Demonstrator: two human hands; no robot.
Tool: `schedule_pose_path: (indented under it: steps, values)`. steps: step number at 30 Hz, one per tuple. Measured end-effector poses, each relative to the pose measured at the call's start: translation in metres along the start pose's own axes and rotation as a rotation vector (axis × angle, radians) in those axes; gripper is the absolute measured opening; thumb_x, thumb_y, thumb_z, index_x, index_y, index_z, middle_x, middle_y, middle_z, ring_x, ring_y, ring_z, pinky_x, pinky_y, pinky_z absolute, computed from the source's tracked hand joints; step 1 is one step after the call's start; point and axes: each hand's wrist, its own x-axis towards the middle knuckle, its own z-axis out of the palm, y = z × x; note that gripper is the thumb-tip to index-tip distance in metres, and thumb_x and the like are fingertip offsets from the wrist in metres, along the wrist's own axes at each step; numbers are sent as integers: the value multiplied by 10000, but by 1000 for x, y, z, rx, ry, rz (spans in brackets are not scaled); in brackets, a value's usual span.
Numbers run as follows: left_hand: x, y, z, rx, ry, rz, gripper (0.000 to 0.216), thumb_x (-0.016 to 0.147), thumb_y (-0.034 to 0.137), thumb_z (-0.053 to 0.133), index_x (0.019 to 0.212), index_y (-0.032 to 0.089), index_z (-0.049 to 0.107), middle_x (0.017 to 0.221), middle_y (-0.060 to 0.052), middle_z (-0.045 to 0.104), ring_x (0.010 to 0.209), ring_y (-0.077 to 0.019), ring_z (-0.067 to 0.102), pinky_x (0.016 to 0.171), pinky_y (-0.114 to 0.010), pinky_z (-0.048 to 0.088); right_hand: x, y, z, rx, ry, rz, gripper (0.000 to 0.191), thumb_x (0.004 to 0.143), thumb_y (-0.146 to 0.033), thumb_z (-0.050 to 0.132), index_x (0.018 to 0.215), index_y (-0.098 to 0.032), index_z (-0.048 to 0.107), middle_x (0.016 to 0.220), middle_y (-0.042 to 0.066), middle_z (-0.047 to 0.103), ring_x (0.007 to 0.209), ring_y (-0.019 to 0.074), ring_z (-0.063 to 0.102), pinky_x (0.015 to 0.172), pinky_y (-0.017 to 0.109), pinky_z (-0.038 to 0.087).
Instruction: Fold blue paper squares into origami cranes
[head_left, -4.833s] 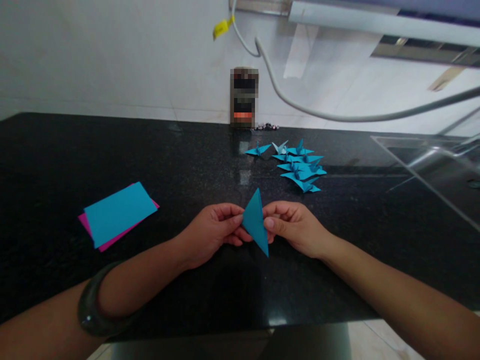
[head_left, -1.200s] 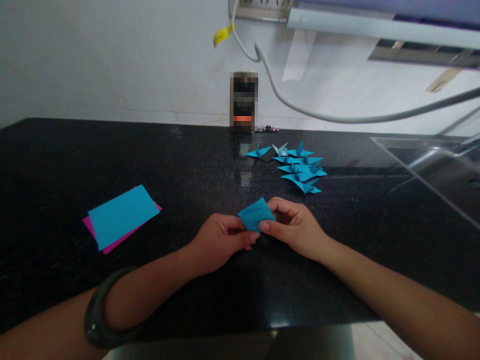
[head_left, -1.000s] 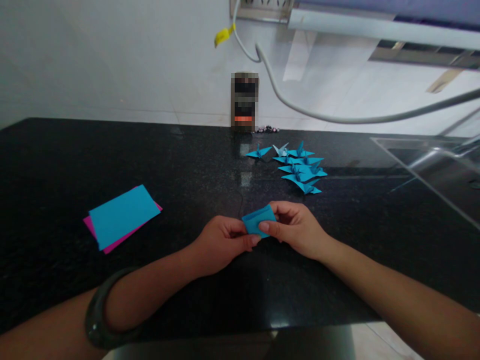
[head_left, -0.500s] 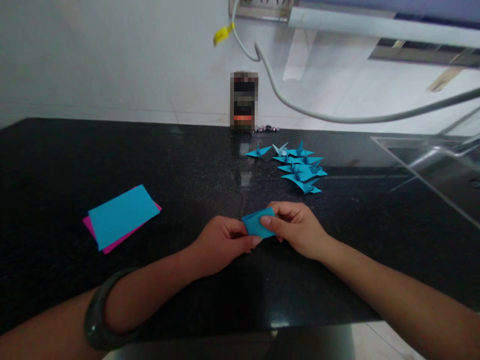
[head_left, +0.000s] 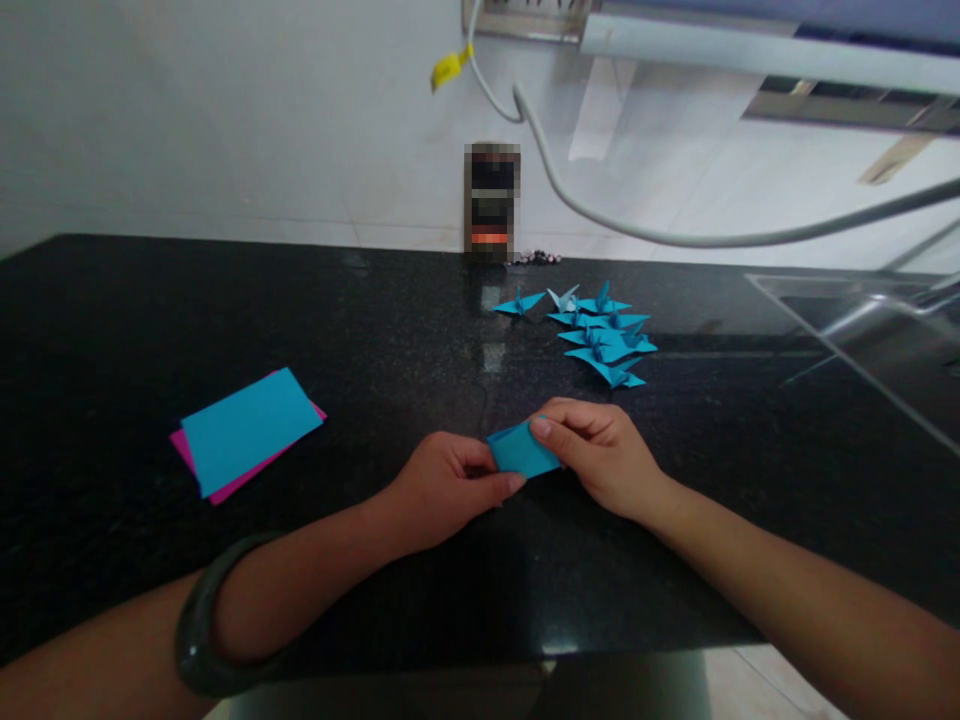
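A small folded piece of blue paper (head_left: 523, 452) is held between both hands, just above or on the dark countertop. My left hand (head_left: 457, 475) pinches its left end and lower edge, thumb on the near side. My right hand (head_left: 592, 450) grips its upper right corner, thumb lying on top; the other fingers are partly hidden behind the paper. Beyond the right hand stand several blue folded paper cranes (head_left: 611, 340) in a cluster, with a paler crane (head_left: 563, 299) among them. One more blue crane (head_left: 519, 304) sits a little to their left.
On the left lies a stack of blue paper sheets (head_left: 251, 430) over pink paper (head_left: 225, 492). A blurred-out object (head_left: 491, 200) leans at the wall beside small beads (head_left: 538, 258). A grey hose (head_left: 675, 240) hangs above. At the right is a metal sink edge (head_left: 847, 360).
My right thumb has slid from the middle of the paper's face up to its upper right corner. The left hand keeps its pinch. The whole view has shifted very slightly.
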Motion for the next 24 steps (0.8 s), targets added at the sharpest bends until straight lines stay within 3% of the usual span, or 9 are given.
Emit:
schedule_pose_path:
  steps: [12,18,24]
  values:
    - [0,-6,0,-43,36,53,293,647,383,668,543,144,534,482,56,458,460,-68,392,449,-204,279,-3,3,2,-114,-40,-72,209,824,-276,557,712,-145,676,654,22,600,591,102,538,538,223,417]
    - [-2,-8,0,11,40,33,327,545,393,761,626,145,564,539,53,490,510,-87,433,465,-207,310,-5,1,4,-124,-45,-94,192,824,-265,563,736,-146,686,661,29,614,604,109,560,550,226,437]
    - [-1,-6,0,-67,-23,-6,220,623,306,711,584,136,576,511,47,520,481,-79,446,482,-210,321,-6,0,4,-144,17,-102,203,816,-285,564,710,-156,679,643,28,610,577,109,541,523,227,428]
